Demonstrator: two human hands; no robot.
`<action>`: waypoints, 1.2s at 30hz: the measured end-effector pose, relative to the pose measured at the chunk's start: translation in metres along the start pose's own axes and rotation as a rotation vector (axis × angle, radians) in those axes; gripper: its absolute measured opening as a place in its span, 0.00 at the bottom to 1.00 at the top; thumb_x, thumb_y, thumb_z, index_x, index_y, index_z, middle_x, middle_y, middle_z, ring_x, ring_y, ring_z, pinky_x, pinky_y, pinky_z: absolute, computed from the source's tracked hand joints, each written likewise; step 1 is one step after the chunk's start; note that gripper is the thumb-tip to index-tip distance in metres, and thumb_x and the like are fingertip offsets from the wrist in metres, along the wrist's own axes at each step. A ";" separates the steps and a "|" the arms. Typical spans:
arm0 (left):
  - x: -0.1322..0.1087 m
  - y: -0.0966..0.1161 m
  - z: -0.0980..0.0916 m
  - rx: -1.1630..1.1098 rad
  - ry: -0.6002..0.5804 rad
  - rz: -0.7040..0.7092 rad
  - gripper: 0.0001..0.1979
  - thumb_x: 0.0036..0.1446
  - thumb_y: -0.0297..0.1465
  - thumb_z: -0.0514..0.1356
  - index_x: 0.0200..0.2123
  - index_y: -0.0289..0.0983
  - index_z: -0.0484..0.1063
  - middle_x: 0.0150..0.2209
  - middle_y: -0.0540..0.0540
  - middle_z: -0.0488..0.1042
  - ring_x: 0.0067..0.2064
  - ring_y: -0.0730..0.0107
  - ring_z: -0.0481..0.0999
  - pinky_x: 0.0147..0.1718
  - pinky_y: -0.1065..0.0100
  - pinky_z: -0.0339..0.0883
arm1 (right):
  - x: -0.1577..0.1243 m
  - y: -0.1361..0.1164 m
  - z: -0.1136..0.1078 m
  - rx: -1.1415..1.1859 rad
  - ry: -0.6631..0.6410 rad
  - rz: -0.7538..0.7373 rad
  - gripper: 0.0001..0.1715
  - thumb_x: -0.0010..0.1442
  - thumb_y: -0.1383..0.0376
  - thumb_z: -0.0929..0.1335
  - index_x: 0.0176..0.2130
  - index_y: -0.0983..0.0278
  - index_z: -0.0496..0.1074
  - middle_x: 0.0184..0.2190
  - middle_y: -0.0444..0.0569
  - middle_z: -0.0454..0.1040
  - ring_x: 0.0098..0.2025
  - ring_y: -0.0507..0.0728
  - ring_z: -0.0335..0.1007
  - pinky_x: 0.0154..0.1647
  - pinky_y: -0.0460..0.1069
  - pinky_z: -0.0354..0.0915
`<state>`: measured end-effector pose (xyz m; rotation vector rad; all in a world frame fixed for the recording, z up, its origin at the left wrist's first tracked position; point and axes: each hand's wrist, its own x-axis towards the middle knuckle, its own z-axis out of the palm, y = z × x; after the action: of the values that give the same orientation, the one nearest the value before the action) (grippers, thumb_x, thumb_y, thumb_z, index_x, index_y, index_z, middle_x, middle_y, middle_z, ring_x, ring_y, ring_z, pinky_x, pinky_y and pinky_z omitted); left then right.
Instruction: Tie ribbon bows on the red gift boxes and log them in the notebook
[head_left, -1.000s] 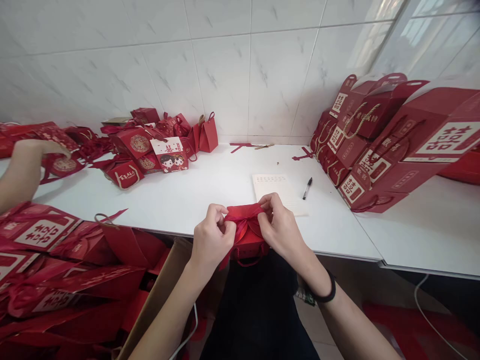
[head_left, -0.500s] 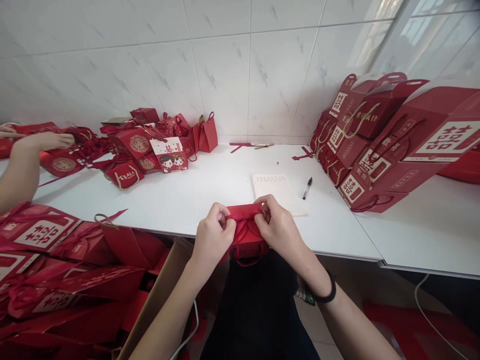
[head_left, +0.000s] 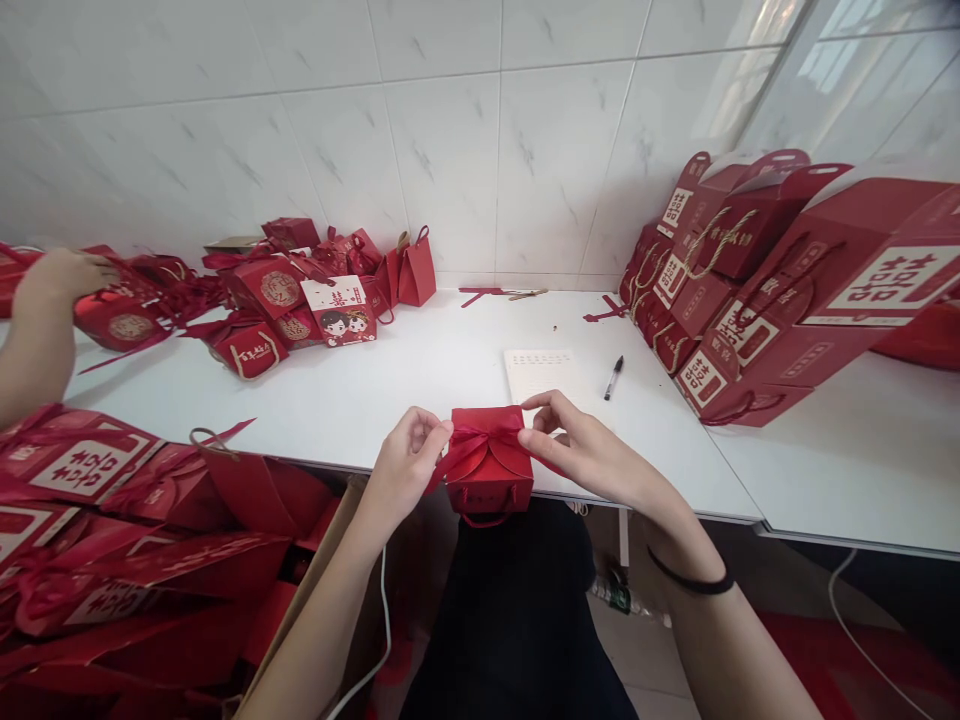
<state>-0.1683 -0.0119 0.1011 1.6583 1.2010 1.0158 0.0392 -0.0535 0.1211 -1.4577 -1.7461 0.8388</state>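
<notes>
A small red gift box (head_left: 491,492) with a cord handle on its front sits at the table's front edge, above my lap. A shiny red ribbon (head_left: 487,437) is tied in a bow across its top. At the box's left side, my left hand (head_left: 409,450) is closed, thumb and forefinger pinching the ribbon. My right hand (head_left: 574,440) is at the right side with thumb and forefinger apart. Its thumb touches the ribbon's right end and its forefinger reaches the box's back corner. A ribbon tail shows below the right hand.
Behind the box lie a paper pad (head_left: 544,370) and a black pen (head_left: 614,378). Tall red gift boxes (head_left: 795,300) are stacked right. Smaller boxes (head_left: 274,290) are heaped left, near another person's hand (head_left: 71,275). A carton (head_left: 322,560) stands by the filled boxes lower left.
My hands have moved apart from the bow to the box's sides, and the right fingers have spread. More of the box and bow shows. The other person's hand has shifted left.
</notes>
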 end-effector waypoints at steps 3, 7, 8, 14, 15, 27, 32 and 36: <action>0.006 -0.001 0.002 0.065 -0.007 -0.059 0.19 0.55 0.44 0.51 0.19 0.37 0.57 0.20 0.53 0.59 0.24 0.74 0.59 0.26 0.70 0.54 | 0.007 -0.005 0.005 -0.133 0.078 0.086 0.26 0.61 0.46 0.58 0.25 0.63 0.62 0.21 0.44 0.65 0.24 0.52 0.58 0.25 0.47 0.54; 0.009 -0.004 0.007 0.028 -0.025 -0.066 0.19 0.54 0.43 0.52 0.18 0.37 0.55 0.18 0.55 0.53 0.22 0.76 0.53 0.23 0.71 0.49 | 0.018 -0.002 0.020 -0.106 0.104 0.036 0.25 0.62 0.52 0.58 0.19 0.63 0.54 0.17 0.41 0.58 0.22 0.50 0.51 0.24 0.47 0.48; 0.008 -0.005 0.008 0.001 -0.023 -0.058 0.19 0.54 0.42 0.53 0.18 0.37 0.55 0.18 0.55 0.52 0.22 0.77 0.53 0.23 0.72 0.49 | 0.019 0.000 0.022 -0.062 0.111 0.020 0.24 0.61 0.54 0.59 0.19 0.63 0.52 0.17 0.41 0.56 0.22 0.50 0.49 0.23 0.47 0.47; 0.000 -0.010 0.015 -0.089 0.006 -0.030 0.18 0.54 0.40 0.54 0.19 0.38 0.53 0.19 0.56 0.51 0.22 0.78 0.52 0.22 0.73 0.50 | 0.019 0.023 0.035 0.272 0.214 0.006 0.25 0.59 0.52 0.60 0.20 0.62 0.50 0.18 0.39 0.48 0.22 0.49 0.44 0.23 0.46 0.45; 0.000 -0.012 0.016 -0.081 0.005 -0.025 0.18 0.55 0.41 0.53 0.19 0.38 0.53 0.19 0.56 0.52 0.22 0.78 0.52 0.22 0.73 0.50 | 0.019 0.026 0.037 0.314 0.240 0.003 0.25 0.59 0.51 0.61 0.20 0.62 0.50 0.19 0.39 0.48 0.22 0.49 0.44 0.23 0.46 0.45; 0.016 0.007 0.001 0.244 -0.028 0.345 0.07 0.52 0.33 0.57 0.37 0.40 0.69 0.43 0.46 0.68 0.48 0.64 0.68 0.47 0.63 0.63 | -0.006 0.025 0.027 0.336 0.113 0.151 0.24 0.61 0.47 0.59 0.27 0.63 0.59 0.22 0.41 0.60 0.25 0.51 0.57 0.27 0.46 0.55; 0.017 0.014 0.010 0.416 -0.253 0.386 0.04 0.53 0.33 0.58 0.31 0.41 0.71 0.51 0.46 0.66 0.54 0.60 0.64 0.54 0.57 0.57 | -0.016 0.023 0.025 0.277 0.028 0.143 0.22 0.59 0.50 0.62 0.23 0.63 0.59 0.20 0.40 0.60 0.23 0.50 0.55 0.25 0.46 0.53; 0.015 0.007 0.016 0.389 -0.237 0.354 0.03 0.53 0.31 0.57 0.29 0.40 0.71 0.50 0.46 0.68 0.53 0.61 0.65 0.54 0.57 0.58 | -0.023 0.015 0.029 0.310 0.066 0.124 0.21 0.56 0.51 0.63 0.22 0.62 0.57 0.19 0.39 0.57 0.22 0.50 0.51 0.24 0.46 0.51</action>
<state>-0.1481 -0.0013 0.1049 2.2884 1.0094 0.7898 0.0257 -0.0755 0.0901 -1.3766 -1.4144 1.0618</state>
